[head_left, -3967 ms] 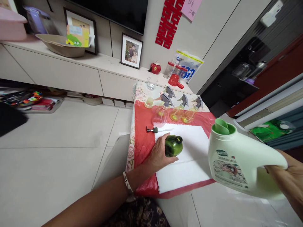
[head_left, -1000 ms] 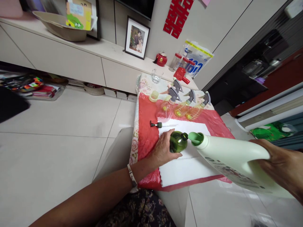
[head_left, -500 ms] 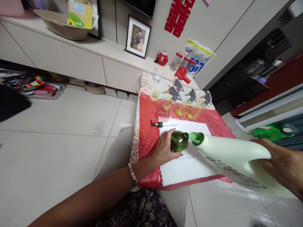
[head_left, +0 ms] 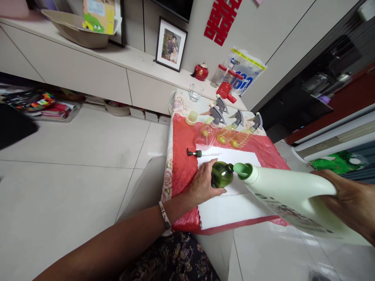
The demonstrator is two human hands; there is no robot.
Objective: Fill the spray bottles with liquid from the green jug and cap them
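Observation:
My left hand (head_left: 204,180) is wrapped round a dark green bottle (head_left: 222,175) whose mouth is uncapped. By its handle, my right hand (head_left: 348,199) holds a large pale green jug (head_left: 288,187), tipped with its green spout at the mouth of the bottle. Whether liquid is flowing I cannot make out. A black pump head (head_left: 193,153) with its tube lies on the white cloth (head_left: 231,212) just beyond my left hand. Several clear spray bottles with grey triggers stand behind, one of them a yellowish spray bottle (head_left: 224,134). A pale yellow cap (head_left: 191,118) sits at their left.
Red plastic sheeting (head_left: 184,156) covers a flowered tablecloth (head_left: 167,175). A glass mug (head_left: 195,93) is at the table's far end. On the cabinet behind are a red pot (head_left: 200,72), a framed photo (head_left: 171,45), red-lidded jars and a blue-and-white bag (head_left: 249,72).

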